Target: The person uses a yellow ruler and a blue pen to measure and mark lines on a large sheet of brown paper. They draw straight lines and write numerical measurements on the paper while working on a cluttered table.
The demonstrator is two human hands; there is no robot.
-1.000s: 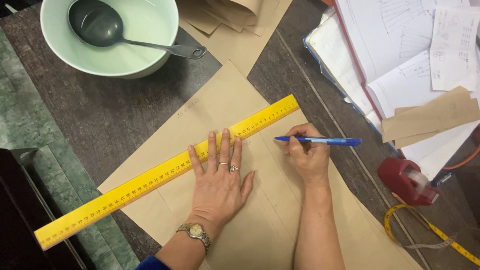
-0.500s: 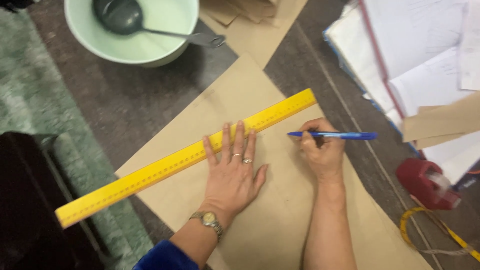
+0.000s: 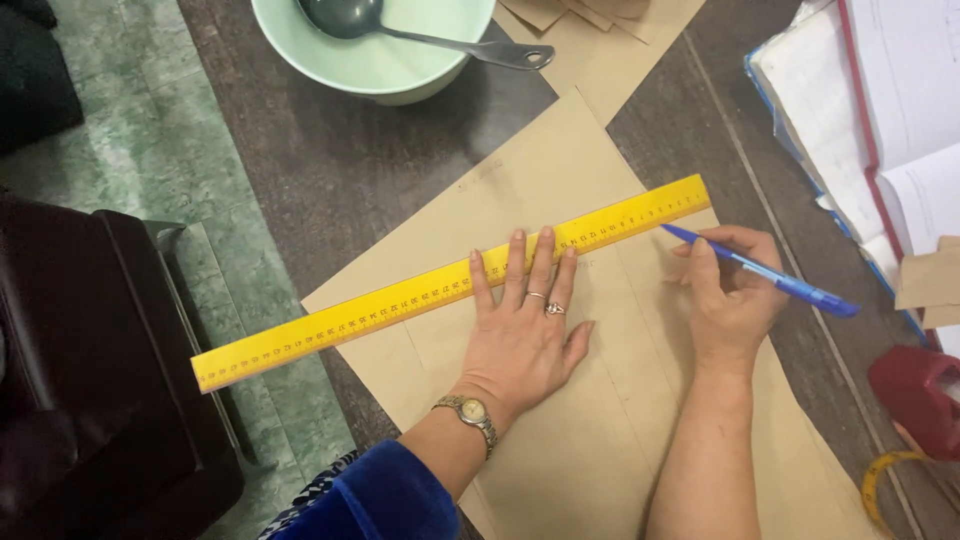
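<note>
A long yellow ruler (image 3: pixel 380 305) lies slanted across a sheet of brown paper (image 3: pixel 560 180) on a dark wooden table. My left hand (image 3: pixel 520 335) is spread flat on the paper, its fingertips pressing on the ruler's lower edge; it wears two rings and a wristwatch. My right hand (image 3: pixel 730 300) grips a blue pen (image 3: pixel 770 275), whose tip rests on the paper just under the ruler's right end.
A pale green bowl (image 3: pixel 400 70) with a grey ladle (image 3: pixel 440 40) stands at the top. More brown paper pieces (image 3: pixel 620 30) lie beside it. An open book with papers (image 3: pixel 880 120) is at right, a red tape dispenser (image 3: pixel 915 400) and yellow tape measure (image 3: pixel 880 480) lower right. A dark chair (image 3: pixel 90 370) stands left.
The pen's tip has swung from pointing left along the ruler to touching the paper under the ruler's right end. The view shifted leftward; my left hand stays pressed on the ruler.
</note>
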